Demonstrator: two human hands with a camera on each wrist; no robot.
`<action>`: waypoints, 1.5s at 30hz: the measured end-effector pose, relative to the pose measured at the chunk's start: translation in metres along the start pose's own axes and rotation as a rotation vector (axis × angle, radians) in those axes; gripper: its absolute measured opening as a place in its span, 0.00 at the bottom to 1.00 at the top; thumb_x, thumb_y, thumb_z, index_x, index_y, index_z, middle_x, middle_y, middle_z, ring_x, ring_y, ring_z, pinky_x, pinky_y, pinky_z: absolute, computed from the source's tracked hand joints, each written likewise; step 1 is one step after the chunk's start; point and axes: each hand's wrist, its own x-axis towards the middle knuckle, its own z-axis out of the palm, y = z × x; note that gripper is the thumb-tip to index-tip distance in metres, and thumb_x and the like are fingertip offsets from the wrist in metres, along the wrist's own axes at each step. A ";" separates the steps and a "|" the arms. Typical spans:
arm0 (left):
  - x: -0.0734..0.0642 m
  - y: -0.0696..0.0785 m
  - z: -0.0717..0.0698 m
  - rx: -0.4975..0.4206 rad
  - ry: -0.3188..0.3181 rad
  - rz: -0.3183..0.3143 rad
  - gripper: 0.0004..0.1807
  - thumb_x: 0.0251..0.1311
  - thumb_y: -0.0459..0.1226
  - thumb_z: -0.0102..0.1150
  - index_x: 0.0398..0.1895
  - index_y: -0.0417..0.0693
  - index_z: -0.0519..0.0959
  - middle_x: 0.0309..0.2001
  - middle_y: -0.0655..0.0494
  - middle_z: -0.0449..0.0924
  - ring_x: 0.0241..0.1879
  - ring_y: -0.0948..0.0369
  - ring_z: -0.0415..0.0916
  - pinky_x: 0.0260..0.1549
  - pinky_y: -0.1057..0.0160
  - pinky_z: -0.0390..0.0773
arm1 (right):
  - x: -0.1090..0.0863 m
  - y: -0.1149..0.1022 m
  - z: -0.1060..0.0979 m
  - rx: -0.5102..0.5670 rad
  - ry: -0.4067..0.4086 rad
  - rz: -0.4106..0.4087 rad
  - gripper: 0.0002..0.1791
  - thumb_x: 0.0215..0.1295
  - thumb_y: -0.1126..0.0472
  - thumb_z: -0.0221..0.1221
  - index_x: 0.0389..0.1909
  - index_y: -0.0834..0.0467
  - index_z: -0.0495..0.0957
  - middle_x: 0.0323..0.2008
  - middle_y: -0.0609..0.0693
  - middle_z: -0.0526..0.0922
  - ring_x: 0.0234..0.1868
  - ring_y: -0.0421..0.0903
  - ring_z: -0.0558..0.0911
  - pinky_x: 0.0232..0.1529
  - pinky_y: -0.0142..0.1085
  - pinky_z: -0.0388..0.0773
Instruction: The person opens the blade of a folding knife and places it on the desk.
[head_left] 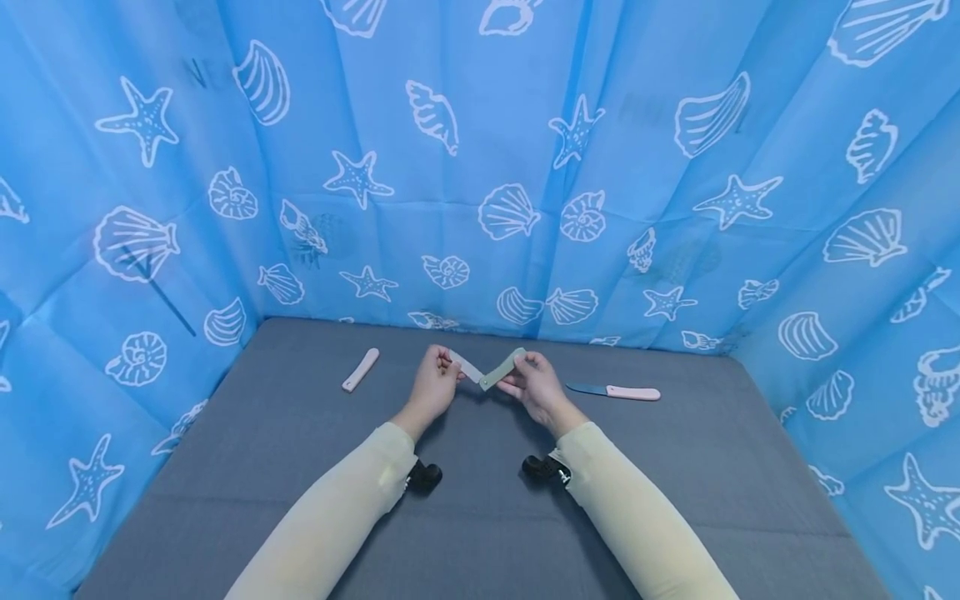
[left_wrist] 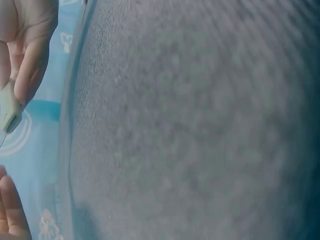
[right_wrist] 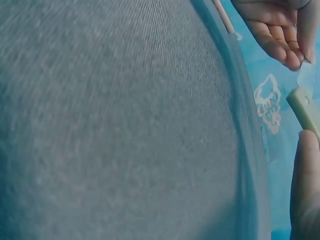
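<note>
Over the far middle of the table, both hands hold a partly unfolded knife with a pale green handle point(head_left: 501, 372). My left hand point(head_left: 433, 383) pinches its light blade point(head_left: 468, 368) between thumb and fingers. The handle lies in the grip of my right hand point(head_left: 542, 390). Blade and handle meet at the pivot in a wide V, pivot lowest. In the right wrist view, the left hand point(right_wrist: 280, 30) is at the blade and the right thumb point(right_wrist: 306, 175) lies along the green handle point(right_wrist: 306, 110). The left wrist view shows the right hand point(left_wrist: 30, 45) gripping the handle.
A folded pink knife point(head_left: 362, 370) lies on the grey table point(head_left: 480, 517) left of the hands. Right of them lies an unfolded pink-handled knife point(head_left: 633, 392), its dark blade pointing left. A blue shell-patterned curtain point(head_left: 465, 175) rises behind the table and along its sides.
</note>
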 end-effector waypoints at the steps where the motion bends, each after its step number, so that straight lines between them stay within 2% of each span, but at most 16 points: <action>1: 0.000 0.001 0.000 -0.009 0.012 -0.001 0.05 0.75 0.29 0.48 0.41 0.42 0.63 0.38 0.45 0.73 0.42 0.48 0.82 0.41 0.55 0.81 | 0.000 -0.001 -0.001 0.010 -0.009 0.001 0.05 0.82 0.61 0.40 0.49 0.59 0.60 0.47 0.60 0.71 0.36 0.45 0.79 0.47 0.41 0.83; 3: 0.000 0.002 0.000 -0.039 0.014 -0.018 0.05 0.75 0.29 0.48 0.41 0.41 0.63 0.37 0.44 0.74 0.42 0.48 0.82 0.42 0.54 0.82 | -0.002 -0.004 -0.003 -0.004 -0.041 0.009 0.06 0.82 0.61 0.39 0.50 0.60 0.60 0.46 0.60 0.71 0.36 0.45 0.79 0.49 0.40 0.83; 5: 0.000 0.003 -0.002 -0.062 -0.014 -0.042 0.04 0.74 0.29 0.48 0.41 0.40 0.64 0.36 0.44 0.75 0.40 0.49 0.83 0.43 0.53 0.82 | -0.003 -0.008 -0.010 -0.056 -0.093 0.022 0.09 0.82 0.62 0.40 0.52 0.64 0.61 0.44 0.60 0.72 0.37 0.45 0.80 0.48 0.38 0.83; 7: 0.000 0.005 -0.006 -0.072 -0.067 -0.078 0.03 0.74 0.29 0.49 0.42 0.38 0.65 0.35 0.44 0.77 0.37 0.52 0.83 0.43 0.52 0.83 | -0.004 -0.013 -0.019 -0.128 -0.157 0.039 0.11 0.81 0.63 0.42 0.55 0.68 0.62 0.42 0.59 0.74 0.36 0.45 0.82 0.46 0.36 0.83; 11: 0.002 0.007 -0.017 -0.034 -0.189 -0.118 0.05 0.74 0.31 0.50 0.45 0.36 0.68 0.36 0.45 0.81 0.34 0.60 0.82 0.43 0.53 0.83 | -0.004 -0.024 -0.035 -0.295 -0.311 0.048 0.17 0.79 0.65 0.47 0.58 0.76 0.63 0.39 0.60 0.79 0.36 0.45 0.85 0.42 0.34 0.84; 15: 0.006 0.009 -0.026 -0.022 -0.269 -0.139 0.06 0.73 0.31 0.53 0.46 0.35 0.72 0.36 0.46 0.83 0.33 0.62 0.82 0.41 0.57 0.83 | -0.003 -0.031 -0.040 -0.413 -0.424 0.041 0.18 0.76 0.65 0.53 0.55 0.77 0.67 0.39 0.60 0.82 0.36 0.43 0.85 0.42 0.34 0.83; 18: 0.008 0.010 -0.031 -0.001 -0.318 -0.140 0.05 0.71 0.30 0.55 0.44 0.35 0.74 0.35 0.47 0.84 0.33 0.62 0.83 0.40 0.59 0.83 | -0.003 -0.035 -0.040 -0.460 -0.444 0.056 0.17 0.75 0.65 0.54 0.54 0.77 0.68 0.37 0.59 0.84 0.36 0.43 0.85 0.42 0.34 0.84; 25: 0.008 0.010 -0.038 0.040 -0.422 -0.173 0.05 0.68 0.32 0.60 0.39 0.37 0.77 0.34 0.48 0.86 0.35 0.61 0.83 0.41 0.60 0.83 | -0.001 -0.035 -0.041 -0.502 -0.423 0.065 0.21 0.76 0.67 0.53 0.58 0.81 0.65 0.35 0.57 0.85 0.34 0.43 0.86 0.40 0.35 0.84; 28: 0.008 0.008 -0.040 0.014 -0.419 -0.176 0.04 0.69 0.32 0.59 0.37 0.38 0.76 0.35 0.48 0.86 0.35 0.61 0.84 0.41 0.60 0.83 | 0.000 -0.032 -0.039 -0.498 -0.406 0.039 0.21 0.75 0.67 0.53 0.58 0.82 0.65 0.35 0.55 0.86 0.34 0.42 0.86 0.41 0.35 0.84; 31: 0.009 0.008 -0.040 -0.009 -0.389 -0.161 0.05 0.70 0.31 0.58 0.35 0.39 0.74 0.34 0.48 0.86 0.35 0.61 0.84 0.42 0.57 0.82 | 0.000 -0.030 -0.035 -0.491 -0.371 0.008 0.20 0.76 0.67 0.53 0.57 0.81 0.66 0.34 0.54 0.85 0.35 0.42 0.86 0.41 0.34 0.84; 37: 0.010 0.005 -0.038 -0.046 -0.281 -0.134 0.06 0.71 0.31 0.57 0.34 0.41 0.72 0.34 0.49 0.86 0.36 0.61 0.85 0.47 0.49 0.81 | -0.001 -0.029 -0.030 -0.423 -0.275 -0.020 0.16 0.77 0.66 0.51 0.55 0.77 0.69 0.36 0.55 0.83 0.35 0.41 0.85 0.41 0.32 0.83; 42: 0.005 -0.001 -0.030 -0.106 -0.186 -0.140 0.05 0.71 0.33 0.57 0.37 0.41 0.74 0.37 0.49 0.86 0.37 0.61 0.84 0.49 0.48 0.80 | 0.000 -0.027 -0.028 -0.342 -0.202 -0.039 0.17 0.77 0.68 0.49 0.57 0.79 0.66 0.38 0.56 0.81 0.35 0.41 0.85 0.40 0.30 0.83; 45: 0.002 -0.003 -0.026 -0.168 -0.133 -0.148 0.05 0.71 0.33 0.57 0.38 0.40 0.74 0.39 0.44 0.85 0.38 0.61 0.84 0.52 0.46 0.78 | -0.001 -0.025 -0.026 -0.291 -0.159 -0.050 0.19 0.78 0.67 0.50 0.58 0.79 0.65 0.39 0.57 0.81 0.36 0.40 0.84 0.42 0.30 0.82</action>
